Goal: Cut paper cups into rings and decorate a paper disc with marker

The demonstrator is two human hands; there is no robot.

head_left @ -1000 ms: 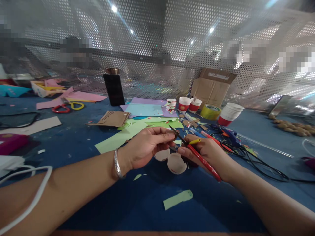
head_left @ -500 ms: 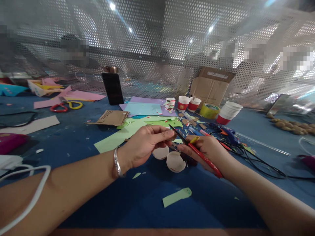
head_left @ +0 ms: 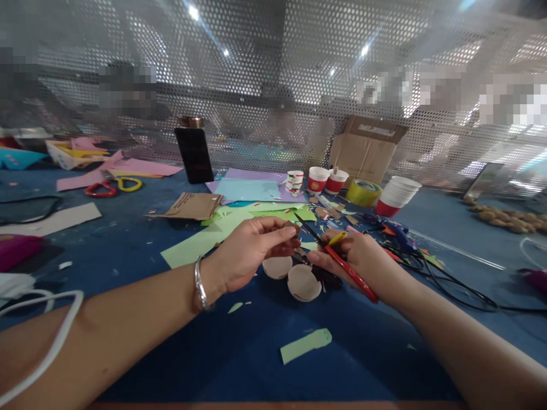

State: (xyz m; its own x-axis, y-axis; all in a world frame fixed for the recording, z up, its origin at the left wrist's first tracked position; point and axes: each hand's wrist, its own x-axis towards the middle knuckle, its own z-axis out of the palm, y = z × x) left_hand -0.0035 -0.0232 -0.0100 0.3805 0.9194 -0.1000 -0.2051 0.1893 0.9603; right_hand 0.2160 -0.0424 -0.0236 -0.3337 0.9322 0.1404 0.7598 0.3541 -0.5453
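Your left hand (head_left: 252, 250), a silver bangle (head_left: 199, 285) at the wrist, hovers over the blue table (head_left: 179, 347) with fingertips pinched on a small brown scrap (head_left: 293, 228); what the scrap is cannot be told at this size. Your right hand (head_left: 363, 259) is closed around red-and-yellow scissors (head_left: 337, 253), their dark blades parted and pointing up-left toward the scrap, the tips just beside it. Directly below the two hands lie two pale cup pieces (head_left: 294, 276), side by side on the table. A green paper strip (head_left: 305, 346) lies nearer to you, well apart from them. Beyond the hands, green paper sheets (head_left: 231, 225) spread across the table, with red paper cups (head_left: 327, 179) and a roll of tape (head_left: 363, 192) farther back by a cardboard box (head_left: 370, 149). A black cable (head_left: 453, 285) trails off to your right.
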